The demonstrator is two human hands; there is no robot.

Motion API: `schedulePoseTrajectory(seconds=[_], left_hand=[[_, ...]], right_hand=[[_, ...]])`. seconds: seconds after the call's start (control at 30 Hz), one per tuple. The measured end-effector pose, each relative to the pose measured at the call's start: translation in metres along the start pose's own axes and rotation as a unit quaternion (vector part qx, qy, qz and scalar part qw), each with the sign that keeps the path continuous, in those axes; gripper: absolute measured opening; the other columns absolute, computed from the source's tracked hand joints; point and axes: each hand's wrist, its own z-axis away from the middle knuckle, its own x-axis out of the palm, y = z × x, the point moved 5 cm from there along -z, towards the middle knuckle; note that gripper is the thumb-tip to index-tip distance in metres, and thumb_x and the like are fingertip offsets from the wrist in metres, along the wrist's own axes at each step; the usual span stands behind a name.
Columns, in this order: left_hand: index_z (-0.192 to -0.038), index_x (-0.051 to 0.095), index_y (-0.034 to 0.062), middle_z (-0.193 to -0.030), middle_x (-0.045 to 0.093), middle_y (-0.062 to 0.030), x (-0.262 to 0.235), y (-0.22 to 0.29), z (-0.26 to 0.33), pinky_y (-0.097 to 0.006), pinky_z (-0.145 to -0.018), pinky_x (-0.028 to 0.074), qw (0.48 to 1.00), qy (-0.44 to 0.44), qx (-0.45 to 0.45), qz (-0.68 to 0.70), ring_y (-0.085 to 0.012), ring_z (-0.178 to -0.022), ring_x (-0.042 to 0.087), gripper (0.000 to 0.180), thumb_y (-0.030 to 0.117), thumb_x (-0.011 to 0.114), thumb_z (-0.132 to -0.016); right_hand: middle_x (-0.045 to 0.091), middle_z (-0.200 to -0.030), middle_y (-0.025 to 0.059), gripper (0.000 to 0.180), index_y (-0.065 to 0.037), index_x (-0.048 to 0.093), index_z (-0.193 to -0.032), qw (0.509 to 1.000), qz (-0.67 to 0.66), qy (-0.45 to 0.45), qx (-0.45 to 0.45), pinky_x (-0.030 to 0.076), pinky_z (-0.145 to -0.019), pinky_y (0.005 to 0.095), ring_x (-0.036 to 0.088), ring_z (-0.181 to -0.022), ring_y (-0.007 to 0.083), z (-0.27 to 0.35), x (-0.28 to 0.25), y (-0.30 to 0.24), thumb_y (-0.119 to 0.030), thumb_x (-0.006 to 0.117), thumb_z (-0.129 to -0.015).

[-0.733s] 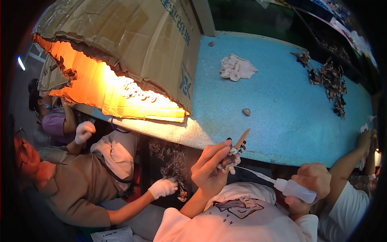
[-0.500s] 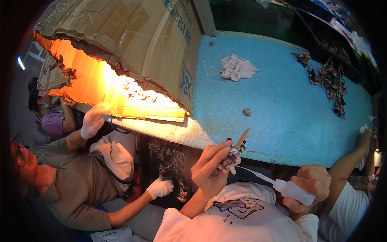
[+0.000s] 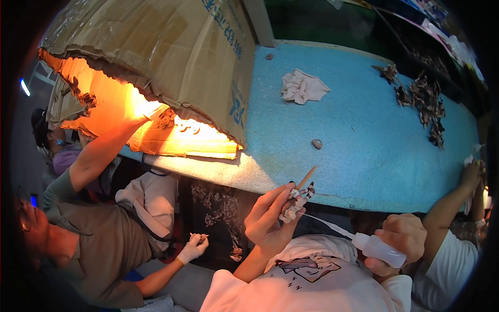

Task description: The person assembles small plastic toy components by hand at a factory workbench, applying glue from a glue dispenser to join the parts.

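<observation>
Meanwhile left hand (image 3: 267,221) stayed pinched on the small figurine (image 3: 296,200); right hand (image 3: 403,236), clamped on the squeeze bottle (image 3: 377,248), edged its nozzle closer. Co-worker's arm (image 3: 101,151) had reached under the cardboard (image 3: 156,57).

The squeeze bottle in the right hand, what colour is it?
White, a squeeze bottle with a long thin nozzle, seen in the head view.

White short-sleeved T-shirt (image 3: 312,281), cartoon print in grey and pink at 6 o'clock on chest. Both forearms bare, left hand (image 3: 267,223) and right hand (image 3: 403,236) ungloved. No watch, no rings visible.
</observation>
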Motion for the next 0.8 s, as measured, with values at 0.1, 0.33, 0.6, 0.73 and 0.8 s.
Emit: schedulePoseTrajectory(seconds=[0.1, 0.33, 0.6, 0.73, 0.8], left_hand=[[-0.104, 0.058, -0.0082, -0.103, 0.056, -0.0229, -0.001, 0.001, 0.0, -0.028, -0.06, 0.056, 1.0, -0.005, 0.004, -0.019, -0.0218, -0.077, 0.063, 0.041, -0.011, 0.067, -0.064], [-0.104, 0.06, -0.008, -0.102, 0.059, -0.0206, 0.0, 0.002, 0.003, -0.029, -0.076, 0.05, 0.998, 0.008, -0.056, 0.022, -0.0229, -0.088, 0.061, 0.042, -0.007, 0.072, -0.064], [-0.103, 0.059, -0.0096, -0.097, 0.059, -0.0198, 0.001, 0.01, -0.002, -0.028, -0.075, 0.05, 1.0, 0.003, -0.009, 0.007, -0.0216, -0.086, 0.06, 0.043, -0.009, 0.072, -0.062], [-0.103, 0.059, -0.0099, -0.097, 0.059, -0.0198, 0.0, 0.011, 0.0, -0.028, -0.074, 0.05, 1.0, 0.006, -0.019, 0.01, -0.0213, -0.085, 0.06, 0.043, -0.009, 0.072, -0.061], [-0.103, 0.059, -0.0099, -0.097, 0.059, -0.0197, -0.001, 0.011, 0.0, -0.028, -0.074, 0.05, 1.0, 0.006, -0.024, 0.01, -0.0212, -0.085, 0.06, 0.043, -0.009, 0.072, -0.062]], right_hand=[[0.041, -0.048, 0.0003, 0.039, -0.005, 0.057, -0.074, 1.0, 0.001, 0.015, 0.004, 0.028, -0.033, 0.0241, 0.041, -0.036, 0.013, 0.001, 0.002, 0.0, -0.032, 0.08, -0.058], [0.042, -0.048, 0.0006, 0.041, -0.004, 0.058, -0.077, 0.999, 0.03, -0.011, 0.019, 0.029, -0.033, 0.0241, 0.041, -0.036, 0.0137, 0.0, 0.005, -0.002, -0.032, 0.081, -0.058], [0.043, -0.048, 0.0025, 0.042, -0.004, 0.057, -0.076, 0.999, 0.012, 0.037, 0.035, 0.03, -0.033, 0.0248, 0.042, -0.036, 0.0147, 0.001, -0.003, 0.001, -0.035, 0.079, -0.06], [0.043, -0.048, 0.0023, 0.042, -0.005, 0.057, -0.077, 0.998, 0.029, 0.025, 0.041, 0.031, -0.034, 0.0252, 0.042, -0.037, 0.015, 0.001, 0.001, 0.001, -0.036, 0.079, -0.06], [0.043, -0.049, 0.0022, 0.042, -0.005, 0.057, -0.077, 0.998, 0.046, 0.015, 0.045, 0.032, -0.036, 0.0255, 0.043, -0.038, 0.0153, 0.0, 0.003, 0.001, -0.036, 0.079, -0.059]])
